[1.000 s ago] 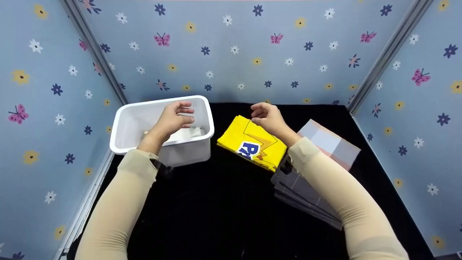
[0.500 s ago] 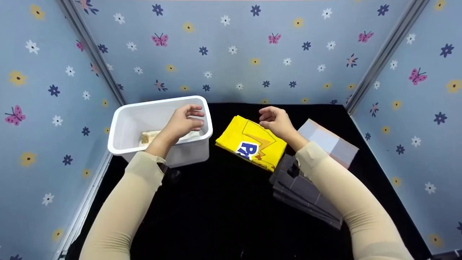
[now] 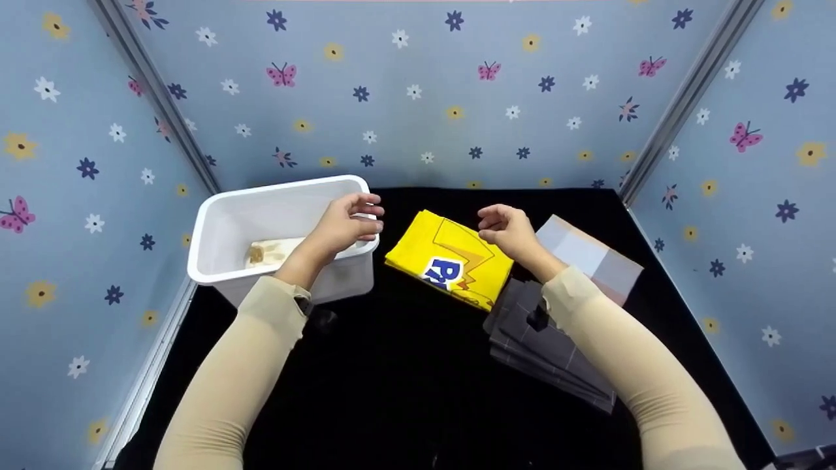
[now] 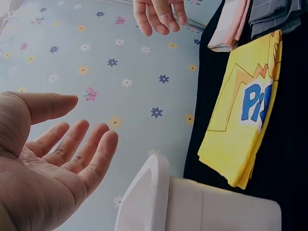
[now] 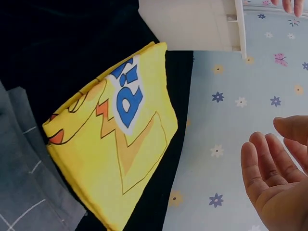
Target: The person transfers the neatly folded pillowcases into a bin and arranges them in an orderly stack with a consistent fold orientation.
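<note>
My left hand [image 3: 344, 223] hovers over the right end of a white plastic bin [image 3: 215, 241], fingers relaxed and apart, holding nothing. Inside the bin lies a cream-coloured item [image 3: 274, 251] with a brown patch, partly hidden by my forearm; I cannot tell its kind. Above the far right corner of a folded yellow cloth [image 3: 450, 254] with blue lettering is my right hand [image 3: 513, 232], its fingers loosely bent around nothing. In the left wrist view the left palm [image 4: 53, 168] is bare. The right wrist view shows the right hand [image 5: 276, 178] apart from the cloth.
Dark grey folded cloths [image 3: 548, 346] with thin pale lines lie under my right forearm. Behind them is a folded checked cloth [image 3: 591, 251] in pale grey and peach. Everything stands on a black table covering [image 3: 392, 378], enclosed by flowered panels [image 3: 418, 98].
My left hand has shifted right along the bin, baring more of the cream item. The right hand has moved slightly right and nearer. The cloths and bin stay in place while the view shifts slightly.
</note>
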`<state>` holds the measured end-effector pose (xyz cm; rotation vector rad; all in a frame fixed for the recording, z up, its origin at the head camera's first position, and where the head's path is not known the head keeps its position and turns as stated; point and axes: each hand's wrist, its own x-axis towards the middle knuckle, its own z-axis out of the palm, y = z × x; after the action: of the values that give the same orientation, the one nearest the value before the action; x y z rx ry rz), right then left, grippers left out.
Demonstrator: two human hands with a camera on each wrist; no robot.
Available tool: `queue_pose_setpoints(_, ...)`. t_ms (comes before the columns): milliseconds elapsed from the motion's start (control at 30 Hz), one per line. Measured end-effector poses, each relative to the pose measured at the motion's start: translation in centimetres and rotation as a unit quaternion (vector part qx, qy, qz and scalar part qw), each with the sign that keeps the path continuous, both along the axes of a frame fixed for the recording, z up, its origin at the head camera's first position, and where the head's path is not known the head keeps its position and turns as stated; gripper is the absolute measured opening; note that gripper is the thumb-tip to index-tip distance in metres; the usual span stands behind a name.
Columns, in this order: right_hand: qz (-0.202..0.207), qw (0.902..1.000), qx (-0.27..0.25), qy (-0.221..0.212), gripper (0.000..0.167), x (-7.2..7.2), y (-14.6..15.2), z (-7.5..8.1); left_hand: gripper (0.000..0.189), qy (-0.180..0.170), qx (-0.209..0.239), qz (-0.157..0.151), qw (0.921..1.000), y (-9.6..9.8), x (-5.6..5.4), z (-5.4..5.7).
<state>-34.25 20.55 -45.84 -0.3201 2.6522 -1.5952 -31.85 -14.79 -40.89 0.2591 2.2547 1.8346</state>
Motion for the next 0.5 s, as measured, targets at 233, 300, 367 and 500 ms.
queue_pose_setpoints(233, -0.002, 1.0, -0.003, -0.003, 0.037, 0.1, 0.7, -1.0, 0.058, 0.0, 0.012, -0.006, 0.9999, 0.9, -0.1, -0.7)
queue_pose_setpoints(300, -0.002, 1.0, -0.006, -0.002, 0.036, 0.1, 0.9, -1.3, 0.058, -0.001, 0.016, -0.007, 0.9998, 1.1, 0.0, -1.1)
queue_pose_setpoints(367, -0.004, 0.9999, -0.009, -0.001, 0.036, 0.1, 1.1, -1.7, 0.058, -0.003, 0.019, -0.008, 0.9998, 1.4, 0.0, -1.4)
queue_pose_setpoints(500, -0.007, 0.9998, -0.017, 0.0, 0.035, 0.3, 1.3, -2.5, 0.059, -0.011, 0.027, -0.01, 0.9995, 2.0, 0.2, -2.1)
